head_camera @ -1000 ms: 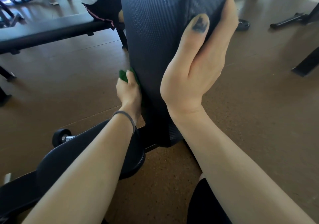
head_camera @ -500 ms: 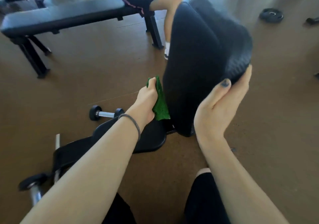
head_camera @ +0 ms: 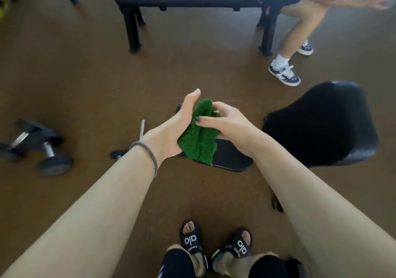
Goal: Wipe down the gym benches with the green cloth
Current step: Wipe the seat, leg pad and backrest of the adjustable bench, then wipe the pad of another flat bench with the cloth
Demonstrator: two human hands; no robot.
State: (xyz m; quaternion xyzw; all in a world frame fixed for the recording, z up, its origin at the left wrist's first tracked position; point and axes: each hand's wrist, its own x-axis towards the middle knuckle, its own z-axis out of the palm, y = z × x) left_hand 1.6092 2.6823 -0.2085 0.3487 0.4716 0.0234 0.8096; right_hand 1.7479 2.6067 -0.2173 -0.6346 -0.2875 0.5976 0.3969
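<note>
Above the brown floor, between our two hands, sits the green cloth: our left hand cups it from the left, our right hand pinches its top. Right of them stands the black bench pad.

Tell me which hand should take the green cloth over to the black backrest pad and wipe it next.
Right, probably. The backrest pad stands on the right side, nearer the right hand, whose fingers already pinch the green cloth. The left hand cradles the cloth from below and would have to cross over.
</note>
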